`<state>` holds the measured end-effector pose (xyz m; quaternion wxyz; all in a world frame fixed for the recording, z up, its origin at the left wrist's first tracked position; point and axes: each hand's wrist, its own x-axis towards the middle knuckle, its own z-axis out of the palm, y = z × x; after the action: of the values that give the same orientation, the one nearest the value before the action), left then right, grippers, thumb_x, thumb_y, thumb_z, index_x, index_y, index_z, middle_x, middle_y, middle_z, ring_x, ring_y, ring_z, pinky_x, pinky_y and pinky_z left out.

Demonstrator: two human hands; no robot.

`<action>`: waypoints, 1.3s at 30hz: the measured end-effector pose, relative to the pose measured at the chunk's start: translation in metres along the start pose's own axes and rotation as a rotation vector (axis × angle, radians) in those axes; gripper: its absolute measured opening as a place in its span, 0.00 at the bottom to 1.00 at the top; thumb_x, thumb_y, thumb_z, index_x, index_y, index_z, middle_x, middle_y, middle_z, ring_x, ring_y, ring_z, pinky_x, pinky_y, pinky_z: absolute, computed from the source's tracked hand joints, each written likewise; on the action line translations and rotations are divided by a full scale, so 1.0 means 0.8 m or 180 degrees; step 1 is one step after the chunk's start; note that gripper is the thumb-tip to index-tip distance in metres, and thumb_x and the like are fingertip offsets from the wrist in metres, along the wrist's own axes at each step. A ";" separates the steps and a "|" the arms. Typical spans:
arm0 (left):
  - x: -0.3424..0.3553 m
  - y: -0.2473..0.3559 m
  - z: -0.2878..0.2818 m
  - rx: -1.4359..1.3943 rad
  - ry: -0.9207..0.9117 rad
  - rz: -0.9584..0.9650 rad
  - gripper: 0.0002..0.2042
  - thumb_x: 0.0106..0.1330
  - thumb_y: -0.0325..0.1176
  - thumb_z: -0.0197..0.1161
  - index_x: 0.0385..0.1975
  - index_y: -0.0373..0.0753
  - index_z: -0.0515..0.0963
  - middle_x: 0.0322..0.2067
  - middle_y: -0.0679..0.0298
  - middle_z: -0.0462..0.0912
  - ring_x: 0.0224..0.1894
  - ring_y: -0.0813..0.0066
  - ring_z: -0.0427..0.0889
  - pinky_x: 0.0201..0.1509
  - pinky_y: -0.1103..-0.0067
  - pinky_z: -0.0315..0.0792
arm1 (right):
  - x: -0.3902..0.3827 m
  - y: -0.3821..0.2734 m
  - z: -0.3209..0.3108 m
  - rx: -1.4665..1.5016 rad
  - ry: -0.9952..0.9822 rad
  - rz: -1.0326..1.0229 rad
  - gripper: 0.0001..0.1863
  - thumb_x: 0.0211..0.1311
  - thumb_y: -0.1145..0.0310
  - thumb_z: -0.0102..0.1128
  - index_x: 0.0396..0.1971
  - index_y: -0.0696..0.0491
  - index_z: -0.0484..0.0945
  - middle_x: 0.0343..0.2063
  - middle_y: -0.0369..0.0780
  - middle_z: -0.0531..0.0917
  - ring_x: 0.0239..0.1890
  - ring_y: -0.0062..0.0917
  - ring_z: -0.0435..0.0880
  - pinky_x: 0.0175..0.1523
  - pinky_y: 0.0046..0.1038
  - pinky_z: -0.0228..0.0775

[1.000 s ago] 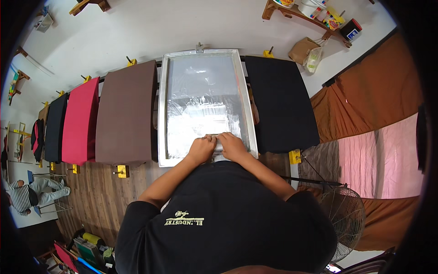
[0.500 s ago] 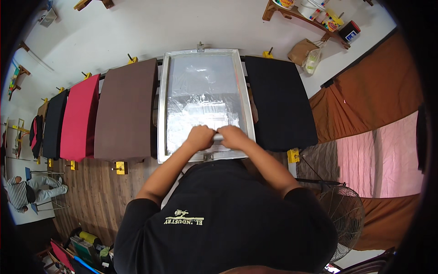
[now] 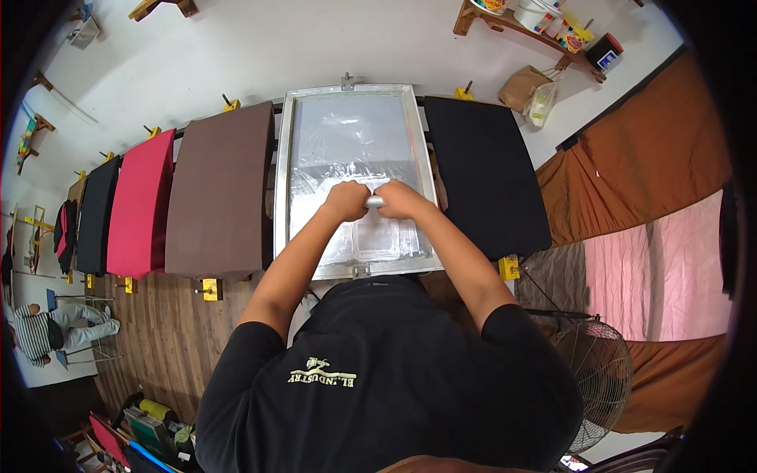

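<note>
A silver-framed printing screen (image 3: 281,189) lies in front of me, with glossy clear film and white ink smears over its pale mesh (image 3: 339,130). My left hand (image 3: 345,202) and my right hand (image 3: 400,200) are closed side by side around a squeegee (image 3: 374,202). Only a short pale grey length of its handle shows between my fists; the blade is hidden beneath them. Both fists are over the middle of the mesh. White ink streaks (image 3: 378,236) spread on the near half, between my forearms.
Fabric-covered boards flank the screen: brown (image 3: 221,189) and red (image 3: 142,205) to the left, black (image 3: 485,177) to the right. Yellow clamps (image 3: 509,268) sit at board ends. A fan (image 3: 591,378) stands near right. A person (image 3: 59,327) sits far left. A shelf (image 3: 536,35) holds tubs.
Both hands have pushed the squeegee away from me, from the near part of the screen toward its middle. My arms are straighter, and white-streaked mesh now shows behind the fists.
</note>
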<state>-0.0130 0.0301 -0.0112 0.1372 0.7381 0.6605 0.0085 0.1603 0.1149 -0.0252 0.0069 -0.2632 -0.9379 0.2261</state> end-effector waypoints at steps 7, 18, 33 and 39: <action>0.017 -0.009 -0.007 -0.0077 -0.0154 -0.0093 0.07 0.50 0.34 0.69 0.30 0.45 0.87 0.33 0.54 0.89 0.39 0.55 0.89 0.44 0.64 0.82 | 0.019 0.003 -0.011 0.0317 -0.0245 0.0103 0.10 0.44 0.70 0.66 0.29 0.56 0.85 0.30 0.51 0.87 0.37 0.47 0.87 0.46 0.43 0.79; -0.080 0.037 0.029 -0.0344 -0.0366 0.0167 0.06 0.50 0.34 0.66 0.26 0.43 0.87 0.28 0.51 0.87 0.35 0.51 0.88 0.43 0.62 0.82 | -0.084 -0.054 0.034 0.0255 -0.0290 0.0000 0.12 0.45 0.65 0.68 0.30 0.56 0.85 0.29 0.51 0.86 0.35 0.48 0.86 0.45 0.44 0.79; -0.057 0.030 0.061 -0.0118 0.0936 0.0113 0.05 0.58 0.28 0.60 0.29 0.40 0.83 0.23 0.54 0.85 0.28 0.54 0.87 0.32 0.62 0.80 | -0.059 -0.035 0.047 0.0181 0.0368 0.0085 0.16 0.46 0.75 0.65 0.39 0.56 0.81 0.38 0.48 0.83 0.46 0.45 0.83 0.51 0.43 0.76; -0.113 0.050 0.058 -0.0141 0.0430 0.0298 0.05 0.57 0.31 0.63 0.27 0.40 0.85 0.27 0.52 0.87 0.31 0.56 0.88 0.33 0.65 0.81 | -0.110 -0.069 0.063 0.0190 0.0751 -0.0139 0.14 0.47 0.76 0.64 0.38 0.56 0.80 0.37 0.47 0.82 0.46 0.44 0.82 0.52 0.43 0.77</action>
<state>0.0235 -0.0710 -0.0317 0.1079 0.7628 0.6327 0.0793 0.2022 0.0078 -0.0373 0.1299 -0.2672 -0.9289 0.2212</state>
